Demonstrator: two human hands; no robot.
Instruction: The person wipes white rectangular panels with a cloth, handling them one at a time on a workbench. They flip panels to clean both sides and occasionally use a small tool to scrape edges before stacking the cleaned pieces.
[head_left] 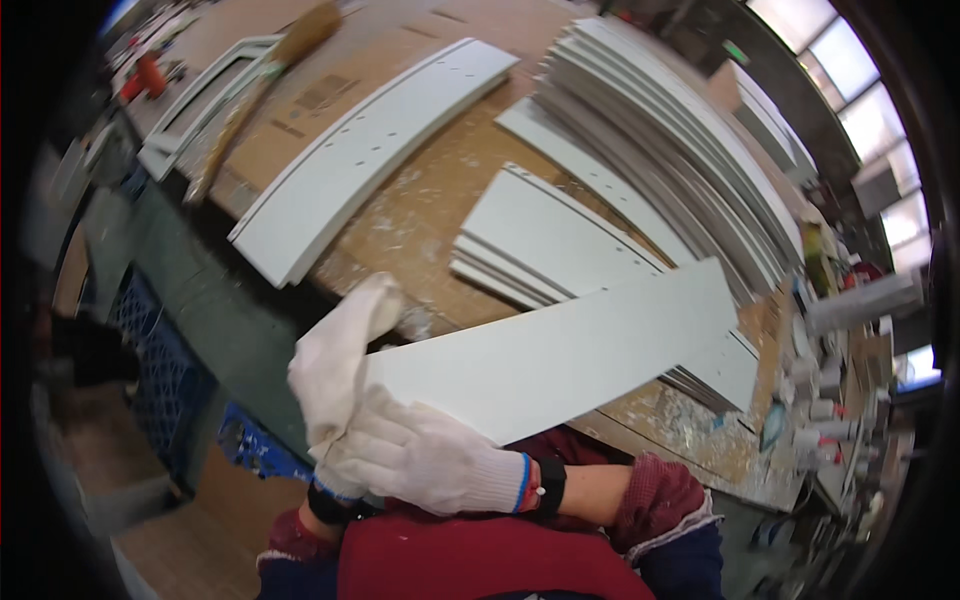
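Observation:
A long plain white panel (560, 365) lies slanted in front of me, its right end over a stack of white panels (560, 235). Both my hands wear white knit gloves and meet at its left end. My left hand (335, 365) is bent around that end, its fingertips pointing up past the far corner. Across the near left corner closes my right hand (430, 460), its fingers overlapping the left glove near the wrist. The panel hides part of the fingers.
Another white panel with small holes (370, 150) lies across the left of the cardboard-covered table (430, 220). A tall stack of white panels (680, 140) stands at the back right. A brush (300, 40) and a white frame (200, 100) lie far left. Blue crates (160, 360) stand below the table's left.

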